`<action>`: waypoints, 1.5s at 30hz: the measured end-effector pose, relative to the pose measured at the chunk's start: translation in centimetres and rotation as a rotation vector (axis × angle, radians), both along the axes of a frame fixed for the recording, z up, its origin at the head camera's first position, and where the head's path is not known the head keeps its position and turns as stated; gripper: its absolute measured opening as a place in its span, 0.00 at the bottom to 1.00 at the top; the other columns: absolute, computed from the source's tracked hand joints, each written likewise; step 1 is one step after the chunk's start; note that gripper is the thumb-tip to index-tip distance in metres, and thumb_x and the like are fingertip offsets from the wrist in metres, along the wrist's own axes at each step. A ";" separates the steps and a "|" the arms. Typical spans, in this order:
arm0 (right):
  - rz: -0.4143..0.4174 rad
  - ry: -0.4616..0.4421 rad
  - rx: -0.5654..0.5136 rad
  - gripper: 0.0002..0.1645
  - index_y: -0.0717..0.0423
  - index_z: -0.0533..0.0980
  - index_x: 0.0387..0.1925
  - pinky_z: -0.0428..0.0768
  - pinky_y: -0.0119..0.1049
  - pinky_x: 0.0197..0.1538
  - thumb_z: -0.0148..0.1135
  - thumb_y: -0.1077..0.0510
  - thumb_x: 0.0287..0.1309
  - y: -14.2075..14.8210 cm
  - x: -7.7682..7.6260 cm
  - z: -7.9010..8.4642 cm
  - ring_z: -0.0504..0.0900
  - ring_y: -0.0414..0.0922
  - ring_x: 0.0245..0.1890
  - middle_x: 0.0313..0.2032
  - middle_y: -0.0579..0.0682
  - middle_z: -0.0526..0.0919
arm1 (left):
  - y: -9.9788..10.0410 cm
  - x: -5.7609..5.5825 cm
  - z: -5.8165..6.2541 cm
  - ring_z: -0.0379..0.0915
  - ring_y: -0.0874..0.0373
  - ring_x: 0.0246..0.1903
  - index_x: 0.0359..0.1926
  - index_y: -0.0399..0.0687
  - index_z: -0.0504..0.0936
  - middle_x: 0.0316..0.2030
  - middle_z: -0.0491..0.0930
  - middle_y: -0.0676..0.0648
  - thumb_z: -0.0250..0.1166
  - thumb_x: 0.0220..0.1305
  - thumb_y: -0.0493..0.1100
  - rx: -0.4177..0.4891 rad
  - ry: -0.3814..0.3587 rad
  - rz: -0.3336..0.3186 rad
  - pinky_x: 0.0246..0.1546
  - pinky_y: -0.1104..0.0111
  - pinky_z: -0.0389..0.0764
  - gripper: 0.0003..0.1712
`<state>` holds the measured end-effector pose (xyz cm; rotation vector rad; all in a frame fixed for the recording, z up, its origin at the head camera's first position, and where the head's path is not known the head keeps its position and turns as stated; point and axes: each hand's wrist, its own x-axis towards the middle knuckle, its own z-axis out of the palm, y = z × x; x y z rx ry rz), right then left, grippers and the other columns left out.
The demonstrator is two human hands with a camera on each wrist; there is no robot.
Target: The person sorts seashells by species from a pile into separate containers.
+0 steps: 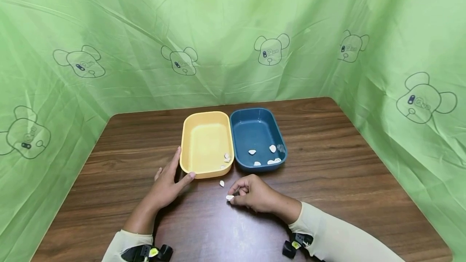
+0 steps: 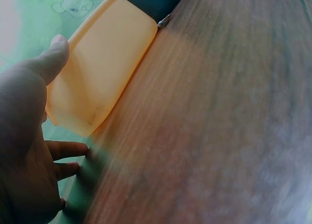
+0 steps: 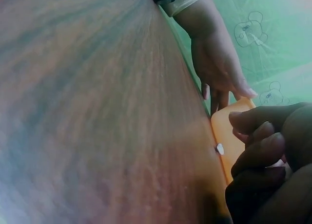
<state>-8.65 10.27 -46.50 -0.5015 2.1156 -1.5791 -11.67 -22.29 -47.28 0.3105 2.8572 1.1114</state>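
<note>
My right hand [image 1: 256, 193] pinches a small white stone [image 1: 229, 198] between thumb and fingers, low over the table in front of the tubs. Another white stone [image 1: 222, 183] lies loose on the wood by the yellow tub [image 1: 206, 175]. With its thumb at the near rim and fingers along the left side, my left hand [image 1: 165, 185] rests against that tub's near left corner. Inside the yellow tub, a few small white stones [image 1: 227, 157] sit in the near right corner. The blue tub [image 1: 255, 122] holds several more white stones [image 1: 272, 148] toward its near end.
Both tubs stand side by side near the back of the brown wooden table [image 1: 327, 165]. A green curtain [image 1: 225, 19] with bear-head outlines hangs behind and along both sides. Each wrist carries a black strapped camera [image 1: 296, 244].
</note>
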 end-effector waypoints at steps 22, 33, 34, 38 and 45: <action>-0.123 0.172 0.000 0.05 0.63 0.89 0.40 0.61 0.25 0.23 0.73 0.68 0.63 -1.3 -0.5 4.4 0.64 0.32 0.17 0.15 0.40 0.68 | -0.1 0.1 -0.1 0.46 0.31 0.86 0.90 0.64 0.33 0.89 0.46 0.40 0.64 0.77 0.68 -0.006 -0.004 0.003 0.75 0.21 0.36 0.60; -0.212 0.214 -0.046 0.07 0.66 0.87 0.41 0.63 0.27 0.26 0.73 0.67 0.62 -2.5 -2.3 6.6 0.63 0.33 0.17 0.15 0.39 0.66 | 0.0 -0.1 -0.3 0.47 0.32 0.86 0.90 0.65 0.33 0.89 0.47 0.41 0.64 0.77 0.68 -0.008 0.001 0.007 0.75 0.21 0.36 0.60; -0.220 0.215 -0.045 0.07 0.66 0.87 0.42 0.63 0.27 0.25 0.73 0.67 0.62 -2.6 -2.5 6.7 0.62 0.34 0.17 0.14 0.39 0.66 | 0.0 -0.1 -0.3 0.47 0.32 0.86 0.90 0.66 0.33 0.89 0.47 0.41 0.64 0.77 0.68 -0.009 0.000 0.007 0.75 0.21 0.36 0.60; -0.238 0.210 -0.062 0.08 0.67 0.87 0.42 0.60 0.27 0.22 0.73 0.66 0.63 -3.1 -3.4 7.1 0.61 0.33 0.15 0.13 0.38 0.65 | -0.1 -0.1 -0.5 0.47 0.33 0.86 0.90 0.65 0.33 0.89 0.47 0.41 0.65 0.76 0.68 -0.010 -0.005 0.012 0.76 0.22 0.36 0.61; -0.283 0.204 -0.073 0.08 0.65 0.87 0.43 0.65 0.29 0.21 0.73 0.65 0.64 -3.7 -4.8 7.9 0.65 0.36 0.10 0.12 0.40 0.65 | -0.1 -0.1 -0.5 0.47 0.32 0.86 0.90 0.66 0.33 0.89 0.46 0.41 0.64 0.77 0.69 -0.008 -0.004 0.014 0.76 0.22 0.36 0.61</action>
